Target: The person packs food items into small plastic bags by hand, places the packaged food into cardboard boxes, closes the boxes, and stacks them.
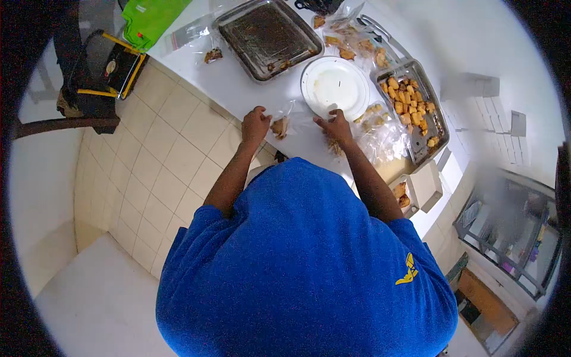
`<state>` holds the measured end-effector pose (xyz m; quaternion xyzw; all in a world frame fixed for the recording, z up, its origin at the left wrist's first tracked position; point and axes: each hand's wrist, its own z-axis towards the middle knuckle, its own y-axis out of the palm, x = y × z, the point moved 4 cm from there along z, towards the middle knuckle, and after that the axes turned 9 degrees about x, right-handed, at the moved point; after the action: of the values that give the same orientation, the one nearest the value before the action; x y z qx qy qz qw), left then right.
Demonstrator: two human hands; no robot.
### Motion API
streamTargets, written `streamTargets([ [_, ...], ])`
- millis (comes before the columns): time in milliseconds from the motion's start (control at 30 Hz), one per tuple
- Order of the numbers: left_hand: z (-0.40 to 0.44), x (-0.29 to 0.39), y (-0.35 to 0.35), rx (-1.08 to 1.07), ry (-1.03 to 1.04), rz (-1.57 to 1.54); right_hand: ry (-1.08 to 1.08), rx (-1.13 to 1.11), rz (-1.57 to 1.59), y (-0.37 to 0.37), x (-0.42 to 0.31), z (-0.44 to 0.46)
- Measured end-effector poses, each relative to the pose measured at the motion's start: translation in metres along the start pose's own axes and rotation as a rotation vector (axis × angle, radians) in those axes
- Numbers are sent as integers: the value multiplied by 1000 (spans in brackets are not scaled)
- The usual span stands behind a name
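Observation:
A clear plastic bag (pixel 292 110) with a browned pastry piece (pixel 279 128) in it lies at the near edge of the table, between my hands. My left hand (pixel 256 125) is closed at the bag's left side, its fingers curled. My right hand (pixel 336 128) is at the bag's right end, with thumb and fingers bent on the plastic; the exact grip is small and partly hidden. Just beyond my right hand sits a white plate (pixel 335 86) with a small dark mark on it. More bagged pieces (pixel 373 119) lie to the right of that hand.
A dark, greasy baking tray (pixel 270 38) lies at the back left. Another tray (pixel 437 113) on the right holds several golden pastry pieces (pixel 407 101). Near it stands an open cardboard box (pixel 423 189) with pastry. A green bag (pixel 151 22) and a folding chair (pixel 122 65) are at left.

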<state>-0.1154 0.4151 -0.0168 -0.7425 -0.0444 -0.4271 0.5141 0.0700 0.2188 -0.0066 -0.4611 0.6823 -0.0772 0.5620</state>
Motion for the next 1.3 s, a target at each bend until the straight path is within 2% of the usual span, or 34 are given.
streamTargets([
  [100,4,-3,7,-6,99,56,-47,-104,208,10,5,3],
  [200,11,-1,8,-17,239,46,-149,-113,-2,16,31,6],
  [300,18,5,10,-147,401,-18,-14,-230,163,12,49,-36],
  [367,11,16,14,-271,455,-100,-67,-153,-6,-6,41,-69],
  [400,8,17,19,-287,492,-36,-91,-117,-92,-17,32,-80],
  [500,4,30,21,-337,416,-41,-604,298,-372,-42,-13,-101],
  [533,3,38,18,-335,435,-54,-549,259,-318,-41,-19,-95],
  [733,12,46,20,-391,551,-66,-813,-35,-434,20,-59,-57],
  [833,15,47,20,-372,602,-48,-880,-236,-518,39,-63,-95],
  [933,5,56,7,-359,600,-72,-937,-229,-422,50,-35,-113],
  [1033,-7,52,2,-342,696,-40,-979,-129,-497,48,-26,-124],
  [1133,-19,43,4,-328,780,19,-873,-243,-541,44,-31,-127],
  [1233,-31,45,-1,-146,956,46,-969,23,-526,37,-43,-110],
  [1300,-31,43,0,-238,885,93,-935,228,-529,25,-60,-93],
])
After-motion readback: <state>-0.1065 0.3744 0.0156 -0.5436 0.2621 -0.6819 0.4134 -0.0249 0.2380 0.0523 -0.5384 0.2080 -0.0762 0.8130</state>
